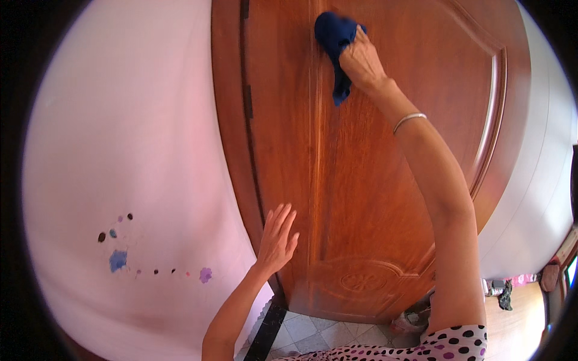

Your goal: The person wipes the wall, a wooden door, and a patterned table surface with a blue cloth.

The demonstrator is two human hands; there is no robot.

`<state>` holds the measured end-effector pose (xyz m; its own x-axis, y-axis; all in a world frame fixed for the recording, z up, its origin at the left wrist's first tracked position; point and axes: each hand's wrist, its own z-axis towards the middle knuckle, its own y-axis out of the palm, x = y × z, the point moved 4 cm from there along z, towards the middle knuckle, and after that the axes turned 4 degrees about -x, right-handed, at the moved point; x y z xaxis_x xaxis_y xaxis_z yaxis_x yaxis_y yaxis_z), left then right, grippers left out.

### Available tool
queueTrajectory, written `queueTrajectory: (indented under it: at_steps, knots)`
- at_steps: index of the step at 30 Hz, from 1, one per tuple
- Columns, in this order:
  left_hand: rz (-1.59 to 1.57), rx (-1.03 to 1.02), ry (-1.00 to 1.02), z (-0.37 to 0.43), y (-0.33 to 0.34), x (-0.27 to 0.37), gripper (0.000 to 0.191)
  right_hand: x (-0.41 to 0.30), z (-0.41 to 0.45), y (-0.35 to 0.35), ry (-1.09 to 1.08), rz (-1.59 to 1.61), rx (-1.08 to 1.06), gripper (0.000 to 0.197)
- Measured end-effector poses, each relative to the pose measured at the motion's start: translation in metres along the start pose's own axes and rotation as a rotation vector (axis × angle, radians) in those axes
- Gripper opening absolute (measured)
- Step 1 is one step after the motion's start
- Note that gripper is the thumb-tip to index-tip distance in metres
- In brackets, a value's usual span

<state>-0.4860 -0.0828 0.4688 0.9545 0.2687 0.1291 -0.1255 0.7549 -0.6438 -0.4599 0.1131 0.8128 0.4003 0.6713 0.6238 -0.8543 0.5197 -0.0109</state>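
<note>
A brown wooden door with carved panel mouldings fills the middle of the view. High up on it, my right hand presses a dark blue cloth near the vertical moulding, and one end of the cloth hangs below the hand. A silver bangle circles my right wrist. My left hand is lower, near the hinge side of the door, fingers apart with nothing in them. Whether its palm touches the wood I cannot tell.
A pink wall with paint marks and stickers runs along the left. Dark hinges line the door's left edge. Below lie grey floor tiles and a black threshold strip. Several items stand by the white wall at right.
</note>
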Motion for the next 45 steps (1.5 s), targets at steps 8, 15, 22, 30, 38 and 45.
queueTrajectory:
  at_steps: [8, 15, 22, 30, 38, 45]
  knots:
    - [0.165, -0.018, 0.178, 0.092, 0.042, -0.024, 0.059, 0.019, 0.039, 0.039, -0.057, -0.070, 0.132, 0.018]
    - [0.302, 0.143, 0.131, 0.111, 0.078, -0.041, 0.059, 0.066, 0.039, 0.022, -0.060, 0.097, 0.182, 0.026]
    - [0.349, 0.213, 0.154, 0.106, 0.092, -0.058, 0.060, 0.149, 0.018, -0.010, 0.040, 0.116, 0.330, 0.027]
    - [0.413, 0.208, 0.179, 0.105, 0.102, -0.062, 0.054, 0.259, -0.079, -0.031, 0.268, -0.152, 0.276, 0.029]
    - [0.393, 0.217, 0.185, 0.106, 0.100, -0.065, 0.055, 0.275, -0.174, -0.038, 0.457, -0.055, 0.406, 0.028]
    - [0.410, 0.276, 0.196, 0.101, 0.097, -0.066, 0.053, 0.288, -0.094, -0.023, 0.414, 0.015, 0.527, 0.021]
